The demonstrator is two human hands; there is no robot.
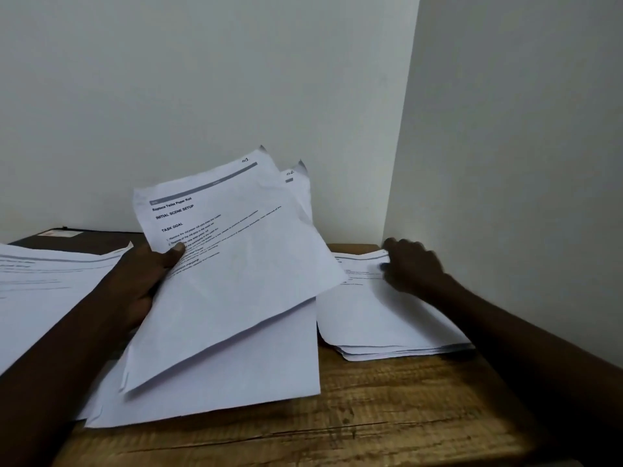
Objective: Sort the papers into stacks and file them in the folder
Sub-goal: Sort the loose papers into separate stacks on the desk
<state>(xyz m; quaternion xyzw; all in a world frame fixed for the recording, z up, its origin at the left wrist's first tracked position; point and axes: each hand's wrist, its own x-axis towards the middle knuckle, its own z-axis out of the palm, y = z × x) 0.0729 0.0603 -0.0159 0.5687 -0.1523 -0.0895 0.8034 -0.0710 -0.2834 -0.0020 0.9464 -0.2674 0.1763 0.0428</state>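
My left hand [148, 281] holds a bundle of printed white sheets [229, 271] tilted up above the table, thumb pressed on the top page. My right hand [413, 267] rests on the far corner of a flat paper stack [381, 318] at the right, fingers curled over its top sheet; it is blurred. Another spread of papers [43, 288] lies at the left. More sheets [215, 392] lie under the held bundle. A dark folder [84, 241] lies at the back left, partly covered by papers.
The wooden table [371, 416] meets white walls at the back and right, forming a corner [391, 230] just beyond the right stack. Bare wood shows along the front.
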